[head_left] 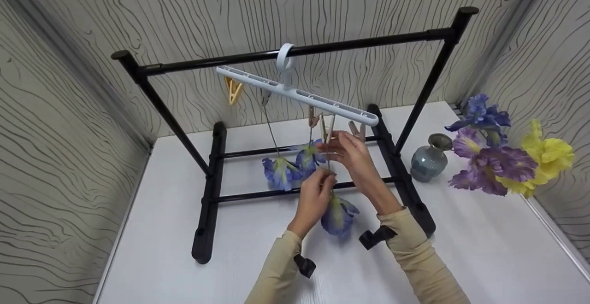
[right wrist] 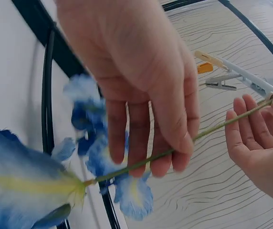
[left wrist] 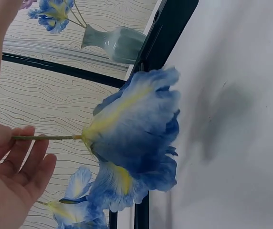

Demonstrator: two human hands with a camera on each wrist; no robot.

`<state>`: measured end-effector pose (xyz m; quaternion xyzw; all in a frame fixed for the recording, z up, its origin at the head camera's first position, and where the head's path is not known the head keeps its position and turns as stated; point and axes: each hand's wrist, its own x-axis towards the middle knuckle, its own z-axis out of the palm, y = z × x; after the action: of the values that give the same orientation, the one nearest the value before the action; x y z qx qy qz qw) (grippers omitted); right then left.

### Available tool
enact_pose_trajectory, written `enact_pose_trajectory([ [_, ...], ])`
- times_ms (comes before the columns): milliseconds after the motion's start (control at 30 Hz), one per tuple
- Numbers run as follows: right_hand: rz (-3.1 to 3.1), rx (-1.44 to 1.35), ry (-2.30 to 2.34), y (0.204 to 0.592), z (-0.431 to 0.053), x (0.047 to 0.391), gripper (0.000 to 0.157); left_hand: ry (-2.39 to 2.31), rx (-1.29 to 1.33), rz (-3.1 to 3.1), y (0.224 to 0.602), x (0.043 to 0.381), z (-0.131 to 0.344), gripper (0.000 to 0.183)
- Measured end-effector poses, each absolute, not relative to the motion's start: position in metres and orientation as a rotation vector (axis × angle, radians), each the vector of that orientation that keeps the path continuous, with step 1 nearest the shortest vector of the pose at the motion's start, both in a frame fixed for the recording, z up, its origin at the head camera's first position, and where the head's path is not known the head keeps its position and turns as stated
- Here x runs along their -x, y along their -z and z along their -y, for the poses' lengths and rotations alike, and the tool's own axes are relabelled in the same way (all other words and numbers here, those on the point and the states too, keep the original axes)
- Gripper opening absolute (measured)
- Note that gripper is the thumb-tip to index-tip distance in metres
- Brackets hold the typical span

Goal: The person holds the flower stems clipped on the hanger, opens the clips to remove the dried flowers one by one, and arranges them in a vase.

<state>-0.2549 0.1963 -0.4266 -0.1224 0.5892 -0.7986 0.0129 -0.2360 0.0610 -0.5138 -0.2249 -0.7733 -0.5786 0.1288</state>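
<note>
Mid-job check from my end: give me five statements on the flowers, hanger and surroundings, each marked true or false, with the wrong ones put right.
1. The left hand pinches a flower stem. True.
2. That flower's bloom points up toward the hanger. False: the bloom hangs head-down, below the left hand.
3. The hanger hangs from the top bar of the black rack. True.
4. In the head view, the vase stands left of the rack. False: the vase stands to its right.
5. The yellow clip holds a flower. False: no flower shows in the yellow clip.
</note>
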Motion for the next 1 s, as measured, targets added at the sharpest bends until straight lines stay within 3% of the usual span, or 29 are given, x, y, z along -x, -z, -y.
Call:
enact_pose_trajectory([
  [533,-1.386,0.4,2.655,0.409,-0.179,0.277,0.045,1.679,0.659,2.261,0.511,0.23,-0.06,0.016],
  [1000,-1.064,0.351,2.727,0.405,-0.176,0.282,0.037,1.66,0.664,2.275,0.51,0.228,-0.059,0.016],
])
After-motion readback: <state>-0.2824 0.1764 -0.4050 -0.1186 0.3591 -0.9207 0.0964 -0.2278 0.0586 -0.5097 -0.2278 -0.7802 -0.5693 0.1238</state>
